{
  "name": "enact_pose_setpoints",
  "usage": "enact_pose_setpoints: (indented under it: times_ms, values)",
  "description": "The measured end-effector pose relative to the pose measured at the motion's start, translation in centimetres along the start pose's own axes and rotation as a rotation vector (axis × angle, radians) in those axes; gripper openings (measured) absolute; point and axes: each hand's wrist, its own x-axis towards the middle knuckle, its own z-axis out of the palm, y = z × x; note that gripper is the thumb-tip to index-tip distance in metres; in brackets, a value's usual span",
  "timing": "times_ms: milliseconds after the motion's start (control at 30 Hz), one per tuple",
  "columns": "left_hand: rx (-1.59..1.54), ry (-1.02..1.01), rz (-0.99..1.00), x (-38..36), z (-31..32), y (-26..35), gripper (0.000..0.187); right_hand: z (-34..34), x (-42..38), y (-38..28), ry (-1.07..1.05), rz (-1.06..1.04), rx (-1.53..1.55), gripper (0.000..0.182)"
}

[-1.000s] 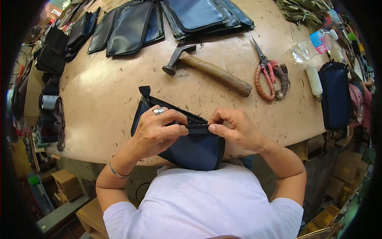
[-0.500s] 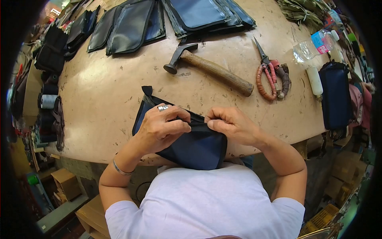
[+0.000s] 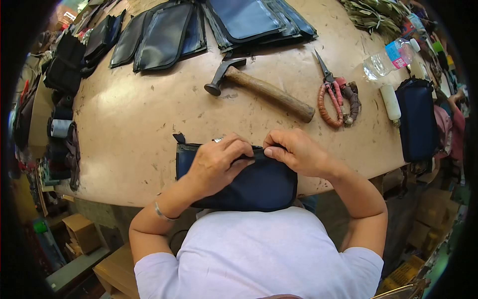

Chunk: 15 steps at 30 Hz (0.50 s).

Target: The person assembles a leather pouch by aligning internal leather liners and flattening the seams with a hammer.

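Note:
A dark navy pouch (image 3: pixel 264 184) with black edging lies at the table's front edge, close to my body. Along its upper edge runs a black zipper strip (image 3: pixel 189 147) with a small tab sticking up at the left end. My left hand (image 3: pixel 216 162) pinches this edge near the middle, fingers bent over it. Just to the right, my right hand (image 3: pixel 294 152) grips the same edge between thumb and curled forefinger. Both hands partly cover the strip, so what lies between the fingertips is hidden.
Beyond the hands lie a wooden-handled hammer (image 3: pixel 269 94) and scissors (image 3: pixel 331 94) with wrapped handles. Stacked pouches (image 3: pixel 164 37) fill the far side. At right are a plastic bottle (image 3: pixel 393 59), a white tube (image 3: pixel 390 104) and another navy pouch (image 3: pixel 417 119). Thread spools (image 3: pixel 60 128) stand at left.
The pouch has turned so its upper edge lies nearly level, and its left end has come down. Both hands have shifted slightly right along the edge, still gripping it.

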Motion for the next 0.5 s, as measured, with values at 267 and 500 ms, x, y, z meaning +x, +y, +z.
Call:
enact_pose_setpoints:
  times_ms: [267,500]
  values:
    - [-0.258,-0.262,-0.057,0.1,-3.5,-2.1,0.024,0.3,-1.0,0.4,0.053,-0.095,0.042,0.012]
    - [0.126,-0.026,0.248,-1.0,-2.4,-2.0,0.021,0.8,-1.6,0.8,0.138,-0.122,0.020,0.013]
